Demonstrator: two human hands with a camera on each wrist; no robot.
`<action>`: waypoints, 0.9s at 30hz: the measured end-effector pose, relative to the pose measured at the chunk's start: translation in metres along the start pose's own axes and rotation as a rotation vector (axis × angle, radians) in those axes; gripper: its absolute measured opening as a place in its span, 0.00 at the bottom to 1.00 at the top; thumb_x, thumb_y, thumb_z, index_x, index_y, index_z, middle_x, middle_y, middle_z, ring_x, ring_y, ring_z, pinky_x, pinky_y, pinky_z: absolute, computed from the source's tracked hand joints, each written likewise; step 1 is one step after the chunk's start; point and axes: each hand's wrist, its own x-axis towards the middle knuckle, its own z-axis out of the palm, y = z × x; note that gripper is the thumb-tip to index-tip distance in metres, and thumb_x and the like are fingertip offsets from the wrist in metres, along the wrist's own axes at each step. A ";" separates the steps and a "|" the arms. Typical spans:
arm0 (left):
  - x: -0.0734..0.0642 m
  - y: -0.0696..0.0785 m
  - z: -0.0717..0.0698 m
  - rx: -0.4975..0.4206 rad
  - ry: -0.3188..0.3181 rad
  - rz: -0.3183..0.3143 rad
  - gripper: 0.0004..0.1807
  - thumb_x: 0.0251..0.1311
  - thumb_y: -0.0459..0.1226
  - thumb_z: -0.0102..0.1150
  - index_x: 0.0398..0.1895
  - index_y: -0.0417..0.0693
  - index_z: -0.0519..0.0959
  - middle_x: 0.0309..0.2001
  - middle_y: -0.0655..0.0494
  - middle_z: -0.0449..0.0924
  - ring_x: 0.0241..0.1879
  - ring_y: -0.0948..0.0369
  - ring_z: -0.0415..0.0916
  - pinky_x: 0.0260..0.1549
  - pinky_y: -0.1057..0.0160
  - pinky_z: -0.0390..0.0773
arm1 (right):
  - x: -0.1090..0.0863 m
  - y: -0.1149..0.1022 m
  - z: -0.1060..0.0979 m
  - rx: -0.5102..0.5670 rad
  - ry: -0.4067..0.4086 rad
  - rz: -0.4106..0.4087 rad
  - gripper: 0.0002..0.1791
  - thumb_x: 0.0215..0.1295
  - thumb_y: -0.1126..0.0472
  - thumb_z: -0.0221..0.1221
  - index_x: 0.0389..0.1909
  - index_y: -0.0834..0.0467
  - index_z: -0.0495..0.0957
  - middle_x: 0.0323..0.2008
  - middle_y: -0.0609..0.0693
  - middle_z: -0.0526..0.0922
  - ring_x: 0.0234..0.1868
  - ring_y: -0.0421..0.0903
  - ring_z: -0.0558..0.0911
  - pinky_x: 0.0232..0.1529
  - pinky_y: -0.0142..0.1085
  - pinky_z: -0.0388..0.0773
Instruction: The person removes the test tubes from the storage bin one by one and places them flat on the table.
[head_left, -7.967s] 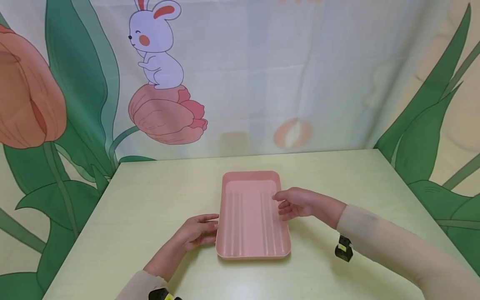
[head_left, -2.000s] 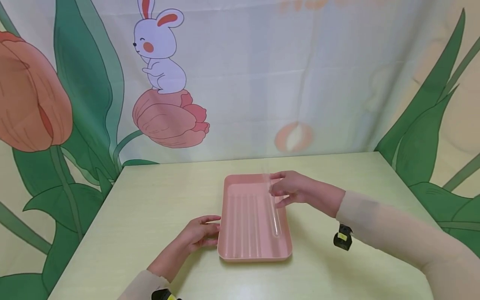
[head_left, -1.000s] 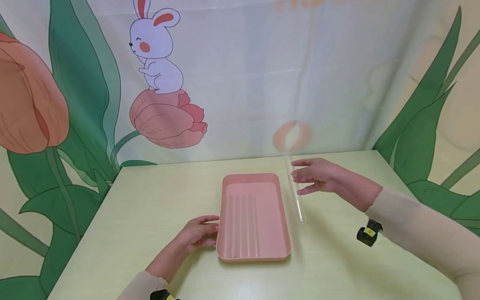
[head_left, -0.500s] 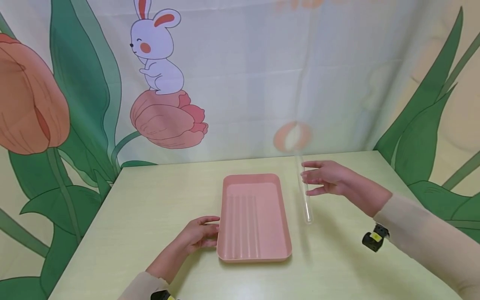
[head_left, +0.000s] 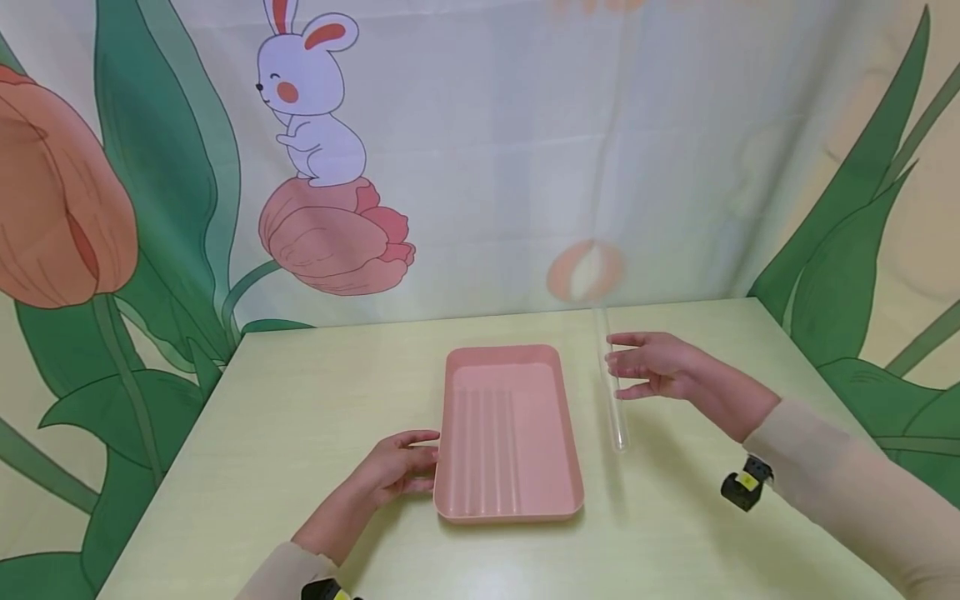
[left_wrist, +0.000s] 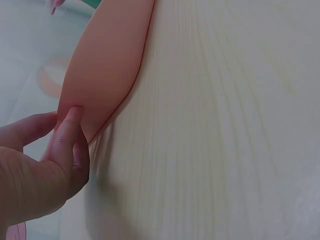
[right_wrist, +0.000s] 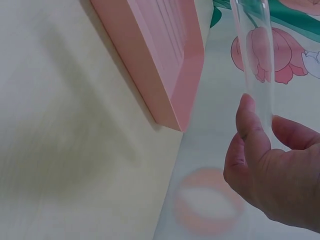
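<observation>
In the head view, a pink rectangular tray lies on the table, with several clear tubes side by side in its left half. My left hand is at the tray's left side, fingertips against the outer wall; the left wrist view shows relaxed fingers at that pink wall. To the right of the tray, my right hand pinches a clear test tube between thumb and fingers. The tube is raised over the table and tilted, rounded end toward me. Up close, the right wrist view shows the tube see-through.
The pale wooden table ends at the back against a curtain printed with a rabbit and tulips. A small black device with a yellow mark hangs under the right sleeve. Bare tabletop lies on both sides of the tray.
My right hand has lifted the test tube from the tray's right half and carried it right, past the rim; over the last half second it sinks slightly. My left hand stays in place.
</observation>
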 end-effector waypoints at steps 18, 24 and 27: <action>-0.002 0.002 0.000 -0.003 -0.015 -0.002 0.27 0.70 0.28 0.56 0.71 0.31 0.66 0.41 0.54 0.88 0.39 0.62 0.85 0.34 0.62 0.89 | 0.018 0.027 0.004 -0.030 0.001 0.013 0.36 0.78 0.65 0.52 0.80 0.65 0.49 0.39 0.45 0.78 0.41 0.38 0.79 0.42 0.35 0.89; -0.002 0.002 0.001 0.001 -0.007 -0.008 0.27 0.70 0.28 0.57 0.71 0.32 0.67 0.41 0.53 0.88 0.40 0.61 0.86 0.34 0.62 0.89 | 0.026 0.034 0.005 -0.037 -0.002 0.017 0.36 0.77 0.66 0.53 0.80 0.65 0.50 0.41 0.46 0.78 0.41 0.38 0.78 0.41 0.35 0.89; -0.002 0.002 0.001 0.003 0.008 -0.015 0.27 0.69 0.28 0.57 0.70 0.32 0.68 0.43 0.52 0.88 0.40 0.61 0.86 0.35 0.61 0.89 | 0.030 0.038 0.007 -0.030 -0.004 0.017 0.36 0.76 0.67 0.53 0.80 0.66 0.51 0.40 0.46 0.78 0.40 0.38 0.78 0.41 0.35 0.89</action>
